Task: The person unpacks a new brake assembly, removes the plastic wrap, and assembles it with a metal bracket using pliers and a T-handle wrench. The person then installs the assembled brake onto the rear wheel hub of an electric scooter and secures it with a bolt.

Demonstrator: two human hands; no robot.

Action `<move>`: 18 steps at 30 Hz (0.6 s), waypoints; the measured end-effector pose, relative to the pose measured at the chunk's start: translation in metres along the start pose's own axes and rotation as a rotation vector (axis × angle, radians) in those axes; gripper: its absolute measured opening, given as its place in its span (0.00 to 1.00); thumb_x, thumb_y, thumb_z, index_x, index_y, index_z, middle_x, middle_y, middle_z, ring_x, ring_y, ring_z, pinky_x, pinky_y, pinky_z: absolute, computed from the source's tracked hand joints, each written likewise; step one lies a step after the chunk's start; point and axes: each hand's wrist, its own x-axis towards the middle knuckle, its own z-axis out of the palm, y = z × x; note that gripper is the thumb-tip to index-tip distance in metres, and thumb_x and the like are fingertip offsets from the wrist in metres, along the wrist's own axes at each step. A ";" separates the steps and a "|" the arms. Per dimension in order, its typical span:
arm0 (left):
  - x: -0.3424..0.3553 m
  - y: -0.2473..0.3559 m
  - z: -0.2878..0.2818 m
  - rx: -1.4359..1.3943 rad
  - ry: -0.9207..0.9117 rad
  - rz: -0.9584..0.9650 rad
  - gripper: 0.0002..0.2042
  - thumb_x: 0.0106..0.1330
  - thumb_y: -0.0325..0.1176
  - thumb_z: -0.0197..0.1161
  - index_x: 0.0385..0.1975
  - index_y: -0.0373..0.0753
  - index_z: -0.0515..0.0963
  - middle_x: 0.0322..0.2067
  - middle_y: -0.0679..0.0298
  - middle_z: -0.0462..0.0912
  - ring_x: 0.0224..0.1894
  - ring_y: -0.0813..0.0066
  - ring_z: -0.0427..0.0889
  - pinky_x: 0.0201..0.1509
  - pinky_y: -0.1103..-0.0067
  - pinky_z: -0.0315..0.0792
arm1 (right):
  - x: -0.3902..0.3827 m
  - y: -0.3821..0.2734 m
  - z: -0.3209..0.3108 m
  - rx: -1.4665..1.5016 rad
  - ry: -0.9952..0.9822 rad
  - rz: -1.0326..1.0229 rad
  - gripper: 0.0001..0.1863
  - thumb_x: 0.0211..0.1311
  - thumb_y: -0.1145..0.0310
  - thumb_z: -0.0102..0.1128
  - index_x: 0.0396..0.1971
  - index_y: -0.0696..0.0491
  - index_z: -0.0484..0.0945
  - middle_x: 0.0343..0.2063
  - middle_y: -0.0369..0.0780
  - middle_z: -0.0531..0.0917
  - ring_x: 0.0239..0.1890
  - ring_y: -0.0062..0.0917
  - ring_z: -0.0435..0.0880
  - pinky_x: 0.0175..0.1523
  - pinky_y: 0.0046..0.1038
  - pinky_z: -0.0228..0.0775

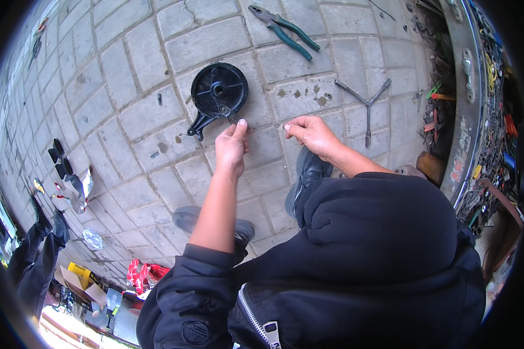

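Observation:
A round black brake plate (230, 78) with a stubby lever arm lies on the paving in front of me. My left hand (232, 148) is just below its near edge, thumb and fingers pinched together. Something thin appears to run from those fingertips toward the plate, too small to name. To the right, my right hand (313, 135) also pinches thumb against forefinger, apart from the plate; whatever is between them cannot be made out. Beyond the plate lie pliers (279, 29) with green handles, jaws pointing left. A three-armed socket wrench (368, 103) rests right of them.
A metal-edged bench or cabinet (459, 116) crowded with tools runs along the right. Dark wet spots (308, 93) mark the paving. At the left are another person's dark-trousered legs (38, 256), a torn wrapper (81, 192) and, lower down, a cardboard box (75, 282).

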 end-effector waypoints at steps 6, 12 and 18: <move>-0.001 0.004 -0.003 -0.035 -0.018 -0.050 0.12 0.68 0.41 0.63 0.36 0.38 0.77 0.26 0.68 0.76 0.19 0.86 0.65 0.23 0.83 0.62 | 0.001 -0.001 -0.006 0.010 -0.033 -0.010 0.14 0.62 0.61 0.61 0.32 0.58 0.84 0.26 0.35 0.83 0.30 0.17 0.74 0.39 0.23 0.67; -0.004 0.008 -0.001 -0.097 -0.005 -0.069 0.11 0.68 0.40 0.61 0.36 0.37 0.77 0.25 0.68 0.75 0.19 0.86 0.65 0.22 0.83 0.61 | 0.014 0.004 -0.028 0.061 0.112 -0.059 0.14 0.61 0.63 0.63 0.37 0.59 0.83 0.29 0.38 0.84 0.30 0.18 0.77 0.39 0.22 0.69; 0.002 0.006 0.002 -0.044 0.002 -0.073 0.12 0.70 0.41 0.59 0.35 0.37 0.77 0.23 0.70 0.74 0.19 0.86 0.65 0.22 0.83 0.62 | 0.030 0.027 -0.078 -0.372 0.606 -0.421 0.11 0.56 0.68 0.64 0.34 0.60 0.81 0.31 0.44 0.84 0.33 0.29 0.83 0.40 0.30 0.74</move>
